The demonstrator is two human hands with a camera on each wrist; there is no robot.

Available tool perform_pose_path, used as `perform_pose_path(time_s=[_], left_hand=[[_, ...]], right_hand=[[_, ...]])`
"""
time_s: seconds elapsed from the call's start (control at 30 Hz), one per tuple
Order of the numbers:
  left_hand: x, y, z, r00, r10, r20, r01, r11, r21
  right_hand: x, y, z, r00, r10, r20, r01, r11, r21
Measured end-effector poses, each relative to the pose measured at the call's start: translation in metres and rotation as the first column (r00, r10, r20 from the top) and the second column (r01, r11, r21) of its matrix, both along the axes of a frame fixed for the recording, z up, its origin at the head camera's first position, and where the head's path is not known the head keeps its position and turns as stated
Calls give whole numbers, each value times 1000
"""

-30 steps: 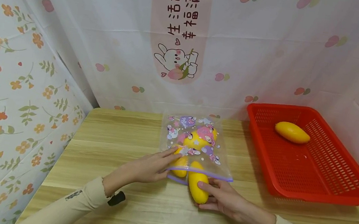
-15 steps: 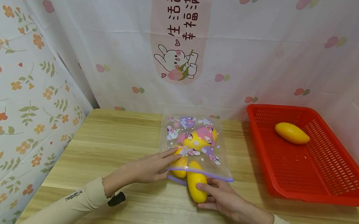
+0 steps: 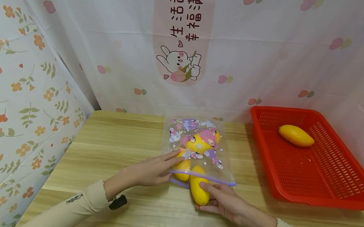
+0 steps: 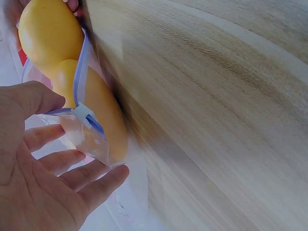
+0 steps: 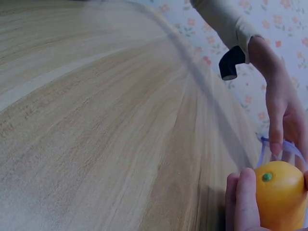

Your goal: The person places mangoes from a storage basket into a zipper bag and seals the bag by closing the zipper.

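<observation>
A clear zip bag with pink and purple prints lies flat on the table, its purple-edged mouth facing me. Two yellow mangoes lie inside: one mango deep in the bag, another mango near the mouth on the left. My left hand holds the bag's left edge by the mouth; in the left wrist view thumb and fingers stand on both sides of the film, close to the white slider. My right hand grips a third mango, its far end under the bag's upper film, its near end sticking out.
A red perforated basket stands at the right of the wooden table, with one mango in it. A printed curtain hangs behind the table, and a floral one hangs at the left.
The mango in my right hand has shifted slightly left at the bag's mouth, along with the hand. My left hand has stayed in place.
</observation>
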State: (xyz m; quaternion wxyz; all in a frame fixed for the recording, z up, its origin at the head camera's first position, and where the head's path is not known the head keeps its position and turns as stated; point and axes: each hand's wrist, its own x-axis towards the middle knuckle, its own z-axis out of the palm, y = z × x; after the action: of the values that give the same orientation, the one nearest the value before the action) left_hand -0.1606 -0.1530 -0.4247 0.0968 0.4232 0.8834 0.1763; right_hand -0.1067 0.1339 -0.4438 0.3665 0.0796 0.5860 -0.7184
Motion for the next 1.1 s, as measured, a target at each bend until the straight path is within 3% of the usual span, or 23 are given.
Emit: perform_pose_path(time_s=[0.47, 0.8, 1.1], left_hand=[[0, -1, 1, 1000, -6, 12, 6, 1000, 19], [-1, 1, -1, 1000, -12, -12, 13, 1000, 17], [0, 1, -1, 1000, -10, -13, 10, 1000, 17]], right_hand=[[1, 0, 2, 999, 25, 27, -25, 1000, -17], [4, 3, 0, 995, 98, -30, -101, 989, -107], [2, 2, 1, 995, 98, -5, -98, 990, -96]])
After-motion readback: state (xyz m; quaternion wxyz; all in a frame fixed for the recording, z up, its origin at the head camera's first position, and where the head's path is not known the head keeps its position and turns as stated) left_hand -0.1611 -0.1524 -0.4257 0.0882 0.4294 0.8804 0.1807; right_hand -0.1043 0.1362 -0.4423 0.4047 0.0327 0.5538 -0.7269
